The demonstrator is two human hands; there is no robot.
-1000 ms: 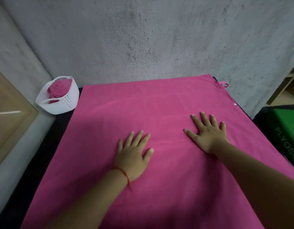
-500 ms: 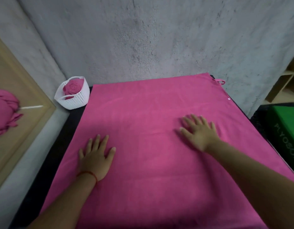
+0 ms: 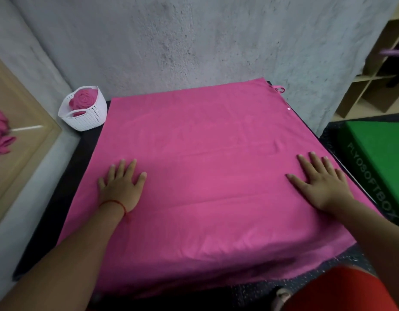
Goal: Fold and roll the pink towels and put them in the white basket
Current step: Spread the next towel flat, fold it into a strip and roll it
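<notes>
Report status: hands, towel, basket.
Left hand and right hand open, palms flat on spread pink towel. Not yet folded. White basket far left, one rolled towel inside. Nothing blocking.

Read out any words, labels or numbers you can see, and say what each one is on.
"PLYOSOFTBOX": dark letters running along the green box at the right edge.
No other text shows: none on the pink towel, the white basket or the wall.
</notes>
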